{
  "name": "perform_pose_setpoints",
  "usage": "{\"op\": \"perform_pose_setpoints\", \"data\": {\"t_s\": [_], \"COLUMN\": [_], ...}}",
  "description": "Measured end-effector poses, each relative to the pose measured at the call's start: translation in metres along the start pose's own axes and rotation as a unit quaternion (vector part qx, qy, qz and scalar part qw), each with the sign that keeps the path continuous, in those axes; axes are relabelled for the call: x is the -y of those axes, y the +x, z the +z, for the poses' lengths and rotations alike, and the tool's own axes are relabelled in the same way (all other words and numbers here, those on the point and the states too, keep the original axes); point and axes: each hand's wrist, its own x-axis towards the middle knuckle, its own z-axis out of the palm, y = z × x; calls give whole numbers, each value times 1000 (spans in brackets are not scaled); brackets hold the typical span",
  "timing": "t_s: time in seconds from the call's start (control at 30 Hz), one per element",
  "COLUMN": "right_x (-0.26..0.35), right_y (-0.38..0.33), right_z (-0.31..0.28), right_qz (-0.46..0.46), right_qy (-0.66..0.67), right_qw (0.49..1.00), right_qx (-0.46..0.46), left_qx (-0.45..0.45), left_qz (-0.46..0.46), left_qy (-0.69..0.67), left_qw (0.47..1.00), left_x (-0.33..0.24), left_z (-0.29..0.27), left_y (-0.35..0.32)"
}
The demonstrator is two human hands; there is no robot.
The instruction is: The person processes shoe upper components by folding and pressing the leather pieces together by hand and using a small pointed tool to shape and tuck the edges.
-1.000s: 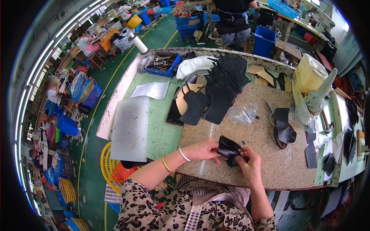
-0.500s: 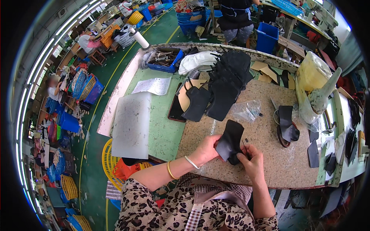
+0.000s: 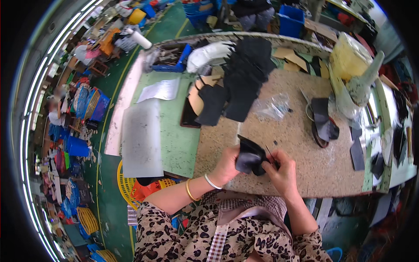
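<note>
My left hand [image 3: 228, 163] grips one side of a black leather piece [image 3: 249, 157], which is bent and held just above the speckled board [image 3: 279, 131] near the table's front edge. The fingers of my right hand [image 3: 279, 170] are closed on the other edge of the piece. From that hand sticks up a thin dark pointed thing [image 3: 269, 151], too fine to name. Beyond my hands lies a heap of flat black leather pieces [image 3: 246, 74], with a separate cut black piece [image 3: 212, 102] at its left side. A crumpled clear plastic bag [image 3: 274, 107] sits right of the heap.
A dark phone-like slab [image 3: 188, 115] and a printed sheet [image 3: 160, 90] lie left. A blue tray of tools [image 3: 172, 61] stands far left. To the right are another black leather piece [image 3: 321, 115], a yellowish container [image 3: 349, 56] and a pale upright horn-shaped stand [image 3: 364, 87].
The leather piece has been lowered and folded over between my hands, and both hands have moved slightly left. The whole view has shifted, with the table sitting higher in the picture.
</note>
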Motion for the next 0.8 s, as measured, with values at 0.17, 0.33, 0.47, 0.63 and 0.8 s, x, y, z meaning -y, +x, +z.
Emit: {"op": "perform_pose_setpoints", "data": {"t_s": [0.17,0.33,0.47,0.63,0.8], "right_x": [2,2,-1,-5,-1], "right_y": [8,9,3,-7,-5], "right_z": [1,-1,2,-8,-10], "right_qz": [-1,21,10,-5,34], "right_qy": [50,37,69,54,25], "right_qw": [999,998,998,998,999], "right_qx": [10,41,3,23,35], "left_qx": [-27,-1,21,38,7], "left_qz": [-31,-85,-55,-43,61], "left_qy": [-22,65,115,135,269], "left_qw": [999,994,992,989,961], "left_x": [-12,-10,-7,-1,-13], "left_z": [-2,-2,2,4,9], "left_y": [-3,-1,0,-2,6]}}
